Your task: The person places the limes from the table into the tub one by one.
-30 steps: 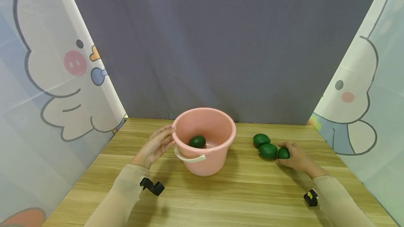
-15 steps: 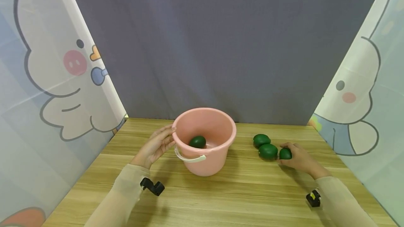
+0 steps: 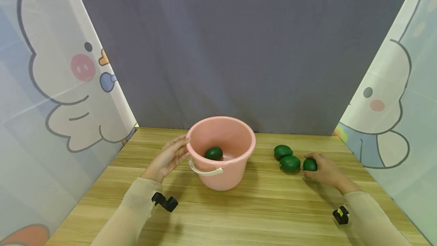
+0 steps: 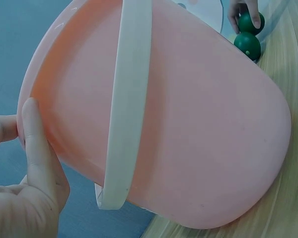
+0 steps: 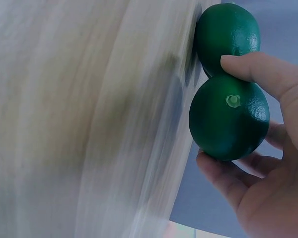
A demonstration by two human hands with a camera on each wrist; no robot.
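My left hand point(image 3: 168, 159) is at the left rim of a pink bucket point(image 3: 223, 177); in the left wrist view its fingers point(image 4: 34, 124) pinch the bucket's edge near the white handle point(image 4: 128, 99). One dark green lime point(image 3: 214, 153) lies inside the bucket. To the right, my right hand point(image 3: 324, 172) holds another lime point(image 5: 228, 119) between thumb and fingers, low over the table. Just left of that hand two more limes point(image 3: 290, 163) lie side by side on the wood. In the right wrist view, a lime point(image 5: 228, 34) shows behind the held one.
The wooden table point(image 3: 239, 215) extends in front of the bucket. A grey cloth point(image 3: 239, 48) hangs behind it, and cartoon-printed sheets point(image 3: 51, 124) stand at both sides. Each wrist carries a small black camera mount point(image 3: 164, 202).
My right hand has shifted slightly right with its lime, so a small gap has opened between that lime and the neighbouring one. The left hand and bucket look the same.
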